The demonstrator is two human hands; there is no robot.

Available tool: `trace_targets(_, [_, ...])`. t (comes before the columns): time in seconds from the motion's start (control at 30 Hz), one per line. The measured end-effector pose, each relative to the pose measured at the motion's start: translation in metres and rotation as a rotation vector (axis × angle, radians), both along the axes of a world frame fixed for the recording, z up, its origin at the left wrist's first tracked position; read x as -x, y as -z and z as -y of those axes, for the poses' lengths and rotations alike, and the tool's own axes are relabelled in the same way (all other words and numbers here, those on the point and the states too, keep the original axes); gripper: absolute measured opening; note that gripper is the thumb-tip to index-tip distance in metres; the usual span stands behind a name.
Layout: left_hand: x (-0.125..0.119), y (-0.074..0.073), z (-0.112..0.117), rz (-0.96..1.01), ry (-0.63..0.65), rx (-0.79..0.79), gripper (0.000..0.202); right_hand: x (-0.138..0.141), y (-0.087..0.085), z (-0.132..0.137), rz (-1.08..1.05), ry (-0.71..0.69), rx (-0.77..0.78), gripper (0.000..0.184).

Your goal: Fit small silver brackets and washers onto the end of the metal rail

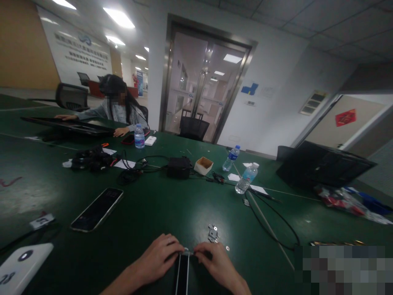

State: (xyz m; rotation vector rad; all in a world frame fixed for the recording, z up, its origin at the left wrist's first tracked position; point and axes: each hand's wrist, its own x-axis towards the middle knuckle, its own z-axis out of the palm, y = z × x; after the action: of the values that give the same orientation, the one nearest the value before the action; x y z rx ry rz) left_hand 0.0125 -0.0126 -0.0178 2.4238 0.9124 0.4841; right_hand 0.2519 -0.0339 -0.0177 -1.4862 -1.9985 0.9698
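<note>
Left hand (pixel 162 255) curls inward at the strip (pixel 183 273); right hand (pixel 217 262) mirrors it.

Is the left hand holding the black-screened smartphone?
No, the black-screened smartphone lies on the dark green table, apart from the left hand.

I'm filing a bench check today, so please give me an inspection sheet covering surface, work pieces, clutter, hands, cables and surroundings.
Surface: green tabletop, shiny in places.
Work pieces: dark strip with pale edges, its far end between the left hand and right hand; small metal parts lie loose just beyond the right hand.
Clutter: phone, white device, three plastic bottles, open box.
Hands: fingertips of both at the strip's far end; exact grip too small to tell.
Cables: black cables bunched mid-table, another looping at right.
Surroundings: person seated across the table at left; glass double door beyond.
</note>
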Motion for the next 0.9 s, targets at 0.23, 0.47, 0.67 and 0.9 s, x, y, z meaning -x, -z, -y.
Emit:
trace_targets(0.23, [0.001, 0.001, -0.001, 0.015, 0.014, -0.027, 0.030, -0.002, -0.013, 0.002, -0.047, -0.038, 0.057, 0.021])
trace_targets(0.47, [0.001, 0.002, -0.002, 0.013, 0.028, -0.041, 0.028, 0.000, -0.014, 0.002, -0.020, -0.020, 0.065, 0.014])
trace_targets(0.67, [0.001, 0.002, -0.002, 0.011, 0.025, -0.034, 0.028, -0.001, -0.014, 0.003, -0.014, -0.026, 0.040, 0.013])
trace_targets(0.9, [0.002, 0.009, -0.004, 0.010, 0.022, -0.044, 0.029, -0.003, -0.011, 0.002, -0.022, -0.046, 0.019, 0.014])
